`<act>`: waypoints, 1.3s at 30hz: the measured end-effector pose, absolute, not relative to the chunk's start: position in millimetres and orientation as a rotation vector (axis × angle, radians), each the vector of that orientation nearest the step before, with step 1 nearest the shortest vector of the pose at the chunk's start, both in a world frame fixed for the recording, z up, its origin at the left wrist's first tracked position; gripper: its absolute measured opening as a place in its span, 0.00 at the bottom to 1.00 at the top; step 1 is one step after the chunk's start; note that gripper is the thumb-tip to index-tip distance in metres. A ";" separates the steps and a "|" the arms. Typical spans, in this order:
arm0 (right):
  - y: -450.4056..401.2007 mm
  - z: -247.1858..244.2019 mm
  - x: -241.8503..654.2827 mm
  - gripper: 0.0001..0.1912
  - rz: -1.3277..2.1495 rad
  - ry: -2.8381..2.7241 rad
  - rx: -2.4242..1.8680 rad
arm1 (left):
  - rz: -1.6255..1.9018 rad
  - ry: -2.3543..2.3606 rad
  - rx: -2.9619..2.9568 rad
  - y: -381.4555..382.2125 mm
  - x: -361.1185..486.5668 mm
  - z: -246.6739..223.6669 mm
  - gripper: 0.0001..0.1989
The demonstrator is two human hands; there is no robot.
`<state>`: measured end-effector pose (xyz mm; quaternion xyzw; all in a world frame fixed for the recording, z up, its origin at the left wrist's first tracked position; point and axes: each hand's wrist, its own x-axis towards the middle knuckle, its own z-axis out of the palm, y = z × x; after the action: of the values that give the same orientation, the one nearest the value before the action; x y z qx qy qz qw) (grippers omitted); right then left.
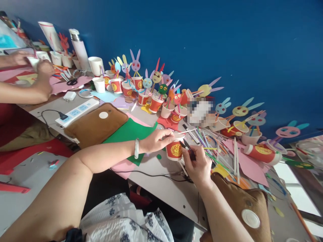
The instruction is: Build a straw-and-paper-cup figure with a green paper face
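A red paper cup with a yellow print (174, 151) stands at the table's front edge, between my two hands. My left hand (161, 139), below a pale bangle, is closed at the cup's rim, its fingers pinched on a thin white stick (186, 131) that reaches out over the cup. On the cup's right side, my right hand (198, 163) is closed around a small dark tool, whose black tips (184, 145) point at the cup's upper side. Whether the tips touch the cup cannot be made out.
Paper cups with rabbit-faced figures (156, 102) line the blue wall. Coloured sticks (214, 148) lie to the right. Brown cushions (98, 122) rest on both sides, near green paper (131, 134) and a power strip (78, 112). At far left, another person's hands (45, 72) hold a white cup.
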<state>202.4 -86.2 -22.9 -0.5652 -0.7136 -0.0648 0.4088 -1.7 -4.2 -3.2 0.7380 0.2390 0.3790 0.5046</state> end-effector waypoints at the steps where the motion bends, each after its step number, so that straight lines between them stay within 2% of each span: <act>1: -85.7 -22.8 205.1 0.11 -0.184 -1.824 -1.404 | 0.889 0.552 1.748 -2.4 -2.3 -2.6 0.19; 13: -82.6 -12.1 222.9 0.08 -0.264 -2.183 -1.209 | 0.557 0.384 1.752 19.7 -15.7 8.5 0.18; 18: -84.5 -4.8 218.7 0.07 -0.267 -2.261 -1.170 | 0.512 0.349 1.791 22.6 -17.5 12.0 0.21; 33: -88.7 -9.2 217.0 0.04 -0.129 -2.285 -1.147 | 0.478 0.337 1.755 24.0 -19.2 9.9 0.22; 39: -88.8 -8.7 216.6 0.04 -0.182 -2.298 -1.100 | 0.450 0.303 1.728 24.8 -18.5 11.4 0.22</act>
<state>216.6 -88.8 -8.7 -0.4121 -0.8611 -0.0682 0.2897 -18.5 24.8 11.4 0.7505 0.1317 0.1954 0.6174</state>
